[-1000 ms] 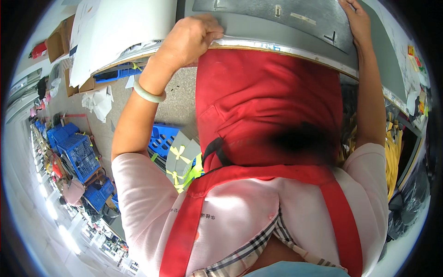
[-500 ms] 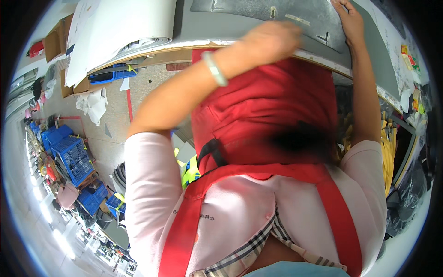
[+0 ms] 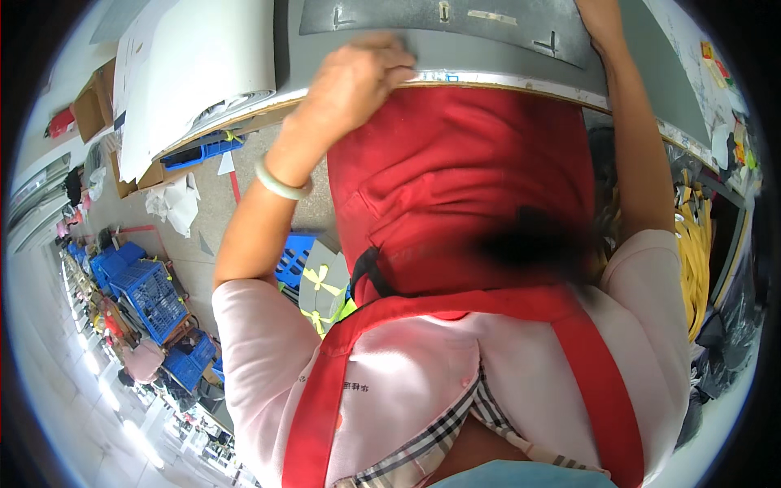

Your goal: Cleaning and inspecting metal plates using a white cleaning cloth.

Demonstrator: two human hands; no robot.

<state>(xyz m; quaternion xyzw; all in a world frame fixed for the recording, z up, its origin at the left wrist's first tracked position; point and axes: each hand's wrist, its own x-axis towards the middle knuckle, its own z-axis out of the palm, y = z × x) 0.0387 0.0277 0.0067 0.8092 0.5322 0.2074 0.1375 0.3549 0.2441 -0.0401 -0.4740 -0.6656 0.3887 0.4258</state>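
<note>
We stand close against the table (image 3: 521, 80), our red apron pressed to its pale front edge. On it lies a large grey panel (image 3: 455, 45), flat, smooth and matte, with a darker grey sheet (image 3: 407, 16) on top that carries small strips of pale tape. Our left hand (image 3: 358, 81) rests at the near edge of the grey panel, fingers (image 3: 394, 69) curled down onto its surface rather than wrapped around anything. Our right hand (image 3: 598, 20) reaches further up onto the darker sheet; its fingers run out of view, so we cannot tell whether they grip or lie flat. We judge the work to be at an early stage: both hands are only steadying the material, which sits unmoved on the table. To the left, stiff white sheets (image 3: 195, 73) curve over the table's end, and blue plastic crates (image 3: 150, 289) stand on the concrete floor.
</note>
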